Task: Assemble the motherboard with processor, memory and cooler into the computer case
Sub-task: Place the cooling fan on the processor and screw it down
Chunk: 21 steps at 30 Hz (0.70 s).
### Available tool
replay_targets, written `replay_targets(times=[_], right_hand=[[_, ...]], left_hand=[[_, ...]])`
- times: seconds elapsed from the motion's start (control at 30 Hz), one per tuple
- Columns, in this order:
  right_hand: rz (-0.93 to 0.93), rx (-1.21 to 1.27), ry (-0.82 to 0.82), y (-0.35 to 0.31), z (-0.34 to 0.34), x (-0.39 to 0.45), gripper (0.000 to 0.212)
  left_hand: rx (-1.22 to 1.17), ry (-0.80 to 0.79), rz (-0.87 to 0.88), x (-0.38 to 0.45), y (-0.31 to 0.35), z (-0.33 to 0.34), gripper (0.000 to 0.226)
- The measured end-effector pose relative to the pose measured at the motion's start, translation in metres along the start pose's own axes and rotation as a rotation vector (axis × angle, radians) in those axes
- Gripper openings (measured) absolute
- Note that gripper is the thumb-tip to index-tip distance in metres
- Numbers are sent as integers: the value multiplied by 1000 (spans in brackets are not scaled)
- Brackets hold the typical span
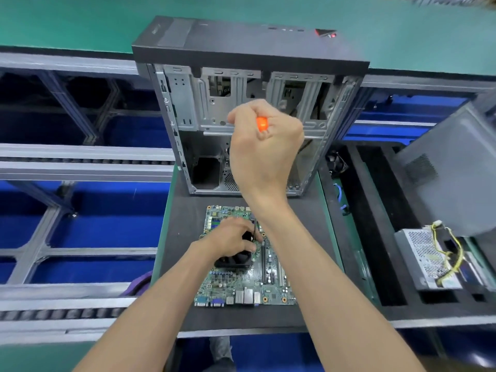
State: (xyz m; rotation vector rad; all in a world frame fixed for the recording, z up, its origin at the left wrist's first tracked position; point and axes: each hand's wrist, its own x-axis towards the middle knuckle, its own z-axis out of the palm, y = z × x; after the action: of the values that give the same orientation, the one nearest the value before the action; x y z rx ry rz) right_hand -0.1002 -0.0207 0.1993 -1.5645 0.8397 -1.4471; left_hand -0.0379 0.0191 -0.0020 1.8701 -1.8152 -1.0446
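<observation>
Case (249,84) lies open behind motherboard (247,280) — power supply (426,259) sits right.

Table: dark grey mat-covered table (185,224) with a green edge.
Far end: open black-and-grey metal computer case (249,84) lying on its side.
Near end: flat green rectangular motherboard (271,288), just in front of the case.
Right side: black foam tray (370,237) holding a perforated silver power supply box (421,259) with yellow wires.
</observation>
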Motion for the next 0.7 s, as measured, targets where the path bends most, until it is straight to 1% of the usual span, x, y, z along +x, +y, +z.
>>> replay_targets(times=[0.03,0.13,0.23,0.3,0.33,0.4,0.47,0.53,0.63,0.7], right_hand=[[8,47,-121,-2,-2,1,25],[56,208,-607,-1,-20,18,29],[27,333,-1089,1,-40,47,27],[102,431,-1298,2,-44,61,24],[157,458,-1356,3,-43,64,24],[244,473,-1381,6,-39,63,22],[295,500,-1332,10,-37,56,22],[299,489,-1237,12,-37,51,27],[289,435,-1067,11,-38,45,41],[277,414,-963,9,-36,38,44]], left_hand=[[-13,-5,-16,-1,0,-1,6],[-42,-42,-77,-2,-1,-3,18],[-36,-41,-59,0,-1,-2,17],[-39,-37,-44,1,0,-3,18],[-29,-39,-42,1,0,-3,18],[-3,-43,-39,2,-1,-2,18],[-1,-42,-39,2,-3,-1,17],[-10,-35,-38,2,-4,-1,17],[6,-33,-43,3,-5,1,17],[-1,-26,-46,3,-5,1,17]])
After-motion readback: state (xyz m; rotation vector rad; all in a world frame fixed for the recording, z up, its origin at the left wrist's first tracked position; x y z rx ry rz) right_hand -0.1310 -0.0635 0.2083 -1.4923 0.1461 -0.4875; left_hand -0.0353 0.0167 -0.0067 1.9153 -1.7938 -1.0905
